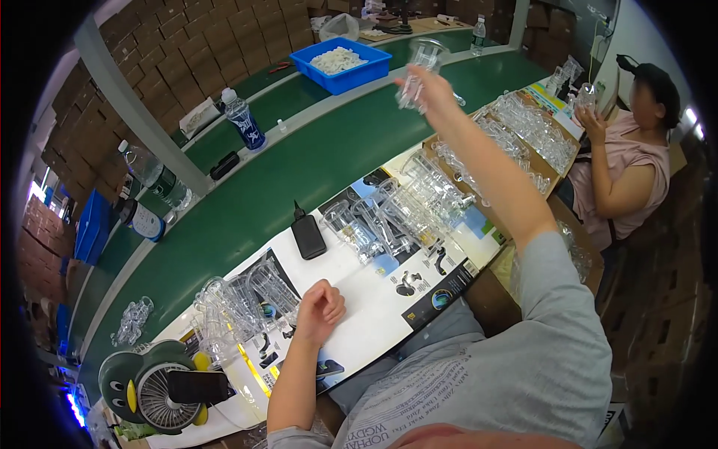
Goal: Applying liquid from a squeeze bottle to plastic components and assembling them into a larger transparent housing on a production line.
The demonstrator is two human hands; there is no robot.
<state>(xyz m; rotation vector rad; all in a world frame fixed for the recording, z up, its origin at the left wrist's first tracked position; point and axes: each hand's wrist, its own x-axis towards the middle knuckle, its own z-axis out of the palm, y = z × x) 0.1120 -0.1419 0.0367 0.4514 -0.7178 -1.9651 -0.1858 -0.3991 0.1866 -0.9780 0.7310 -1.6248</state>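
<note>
My right hand (428,88) is stretched far out over the green conveyor belt, its fingers closed on a clear plastic cup-like part (428,54). Motion blurs the part, and its exact kind is unclear. My left hand (321,307) rests on the white printed board (359,299) with its fingers curled in; nothing shows in it. Beyond it lies a black bottle with a pointed nozzle (308,236). Clear plastic parts stand grouped on the board, one cluster (396,213) to the right of the bottle, another cluster (243,303) left of my left hand.
The green belt (273,198) curves across behind the board. A blue tray (340,63) of small white pieces and drink bottles (243,120) stand along its far side. A fan (161,389) with a phone sits at left. Boxed clear parts (516,135) separate me from a seated co-worker (624,157).
</note>
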